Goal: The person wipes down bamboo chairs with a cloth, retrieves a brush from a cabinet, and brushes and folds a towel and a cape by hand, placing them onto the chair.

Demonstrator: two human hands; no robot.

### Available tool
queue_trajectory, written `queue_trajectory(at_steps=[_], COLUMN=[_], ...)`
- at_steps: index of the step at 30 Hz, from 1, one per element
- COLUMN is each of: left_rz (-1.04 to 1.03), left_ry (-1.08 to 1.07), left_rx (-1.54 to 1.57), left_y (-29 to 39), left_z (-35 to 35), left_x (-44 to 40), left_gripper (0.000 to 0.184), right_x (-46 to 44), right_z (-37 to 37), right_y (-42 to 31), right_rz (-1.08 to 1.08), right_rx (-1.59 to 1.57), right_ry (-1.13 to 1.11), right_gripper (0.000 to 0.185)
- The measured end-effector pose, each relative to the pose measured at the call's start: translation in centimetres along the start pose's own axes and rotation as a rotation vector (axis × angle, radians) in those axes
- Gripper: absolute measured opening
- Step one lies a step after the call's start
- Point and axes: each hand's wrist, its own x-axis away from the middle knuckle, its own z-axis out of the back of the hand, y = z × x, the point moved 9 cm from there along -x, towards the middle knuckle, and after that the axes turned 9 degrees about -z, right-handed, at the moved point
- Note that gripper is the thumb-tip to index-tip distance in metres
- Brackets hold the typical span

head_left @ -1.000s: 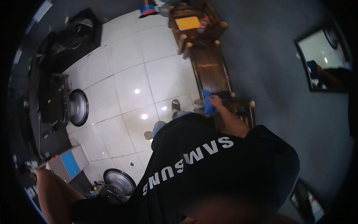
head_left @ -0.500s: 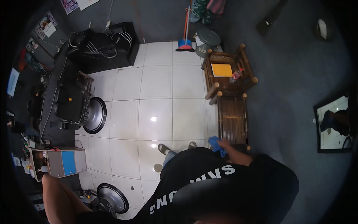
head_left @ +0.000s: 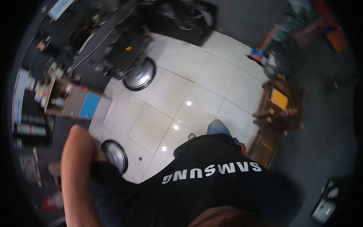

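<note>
My right hand (head_left: 244, 148) shows only as a sliver of skin beside the black shirt's edge, near the bamboo bench (head_left: 264, 145). A small bit of blue cloth (head_left: 236, 140) peeks out at it; the shirt hides most of the fingers and the cloth. On the left, my bent left arm (head_left: 78, 162) rises with its elbow foremost, and the left hand is out of sight. One knee in blue jeans (head_left: 218, 127) juts forward beyond the shirt.
A bamboo chair (head_left: 281, 109) carries a yellow pad (head_left: 279, 99) and a bottle (head_left: 290, 112). A black salon chair (head_left: 126, 53), a round chrome base (head_left: 116, 156) and a cabinet (head_left: 73, 100) stand leftward. A broom and dustpan (head_left: 256, 55) lean at the back.
My view has turned left and blurs. My right hand and the blue cloth, earlier plain at the bench's near end, are now mostly behind the shirt. A knee has come forward.
</note>
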Motion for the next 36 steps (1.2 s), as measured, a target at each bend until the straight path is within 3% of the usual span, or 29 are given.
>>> queue_trajectory(at_steps=[4, 6, 8, 10, 11, 12, 13, 14, 15, 16, 17, 20, 21, 24, 27, 30, 31, 33, 34, 35, 36], left_rz=[0.372, 0.748, 1.337, 1.943, 2.211, 2.303, 2.335, 2.370, 2.709, 2.876, 3.045, 3.508, 3.568, 3.552, 3.424, 3.108, 2.940, 2.795, 2.834, 2.735, 2.557], left_ry=[0.058, 0.011, -0.190, -0.378, -0.579, -0.711, -0.671, -0.807, -1.068, -1.341, -1.402, -1.122, -0.950, -0.068, -0.298, -0.471, -0.581, -0.493, -0.471, -0.522, -0.755], left_rx=[-0.386, -0.511, -0.526, -0.392, -0.400, -0.360, -0.378, -0.319, -0.179, 0.006, 0.121, 0.096, -0.041, -0.803, -0.770, -0.829, -0.939, -1.014, -0.972, -1.055, -1.388], left_y=[-1.3, -1.2, 1.9, 12.8, 22.8, 31.9, 39.0, 47.2, 56.0, 61.8, 65.4, 68.7, 68.1, 65.9, 64.1, 61.7, 59.4, 51.3, 48.3, 42.3, 38.9], left_z=[5.7, 6.1, 3.5, 0.9, 1.6, 1.6, 1.9, 2.6, 3.7, 4.5, 5.1, 6.8, 7.0, 7.8, 10.3, 15.8, 18.8, 25.3, 29.3, 33.4, 39.1], left_x=[8.9, 18.4, 33.8, 50.6, 59.1, 64.0, 64.8, 65.8, 65.5, 63.2, 60.1, 51.6, 50.8, 50.7, 57.1, 67.0, 70.4, 74.9, 77.6, 78.3, 80.0], left_gripper=[0.021, 0.021, 0.021, 0.024, 0.032, 0.037, 0.036, 0.043, 0.045, 0.039, 0.036, 0.028, 0.036, 0.046, 0.048, 0.051, 0.052, 0.055, 0.057, 0.061, 0.063], right_x=[-4.2, -6.8, -9.8, -12.4, -13.5, -14.7, -15.8, -16.9, -17.8, -18.9, -19.6, -22.1, -22.5, -27.4, -30.2, -26.6, -24.7, -21.2, -21.7, -22.9, -23.3], right_z=[-1.1, -1.8, -2.5, -2.5, -2.3, -2.2, -2.1, -2.2, -2.2, -2.3, -2.4, -2.6, -2.9, -4.1, -7.3, -10.7, -12.1, -15.2, -16.9, -19.2, -21.7], right_y=[-5.5, -8.8, -12.9, -17.4, -19.5, -21.7, -24.1, -26.8, -29.5, -32.2, -35.4, -43.8, -46.9, -52.4, -58.2, -63.5, -65.0, -67.4, -67.5, -66.7, -67.1], right_rz=[0.006, 0.029, 0.063, 0.100, 0.112, 0.131, 0.149, 0.168, 0.188, 0.210, 0.235, 0.297, 0.309, 0.293, 0.429, 0.434, 0.431, 0.422, 0.438, 0.454, 0.471], right_rx=[0.170, 0.230, 0.282, 0.330, 0.348, 0.367, 0.381, 0.388, 0.396, 0.404, 0.412, 0.416, 0.412, 0.249, 0.279, 0.182, 0.197, 0.225, 0.273, 0.321, 0.366], right_ry=[-0.012, -0.025, -0.037, -0.050, -0.053, -0.057, -0.061, -0.064, -0.066, -0.065, -0.064, -0.058, -0.060, -0.085, -0.061, -0.153, -0.174, -0.210, -0.207, -0.206, -0.207], right_gripper=[0.052, 0.052, 0.052, 0.052, 0.052, 0.052, 0.051, 0.051, 0.051, 0.051, 0.051, 0.051, 0.051, 0.050, 0.049, 0.048, 0.048, 0.049, 0.049, 0.049, 0.049])
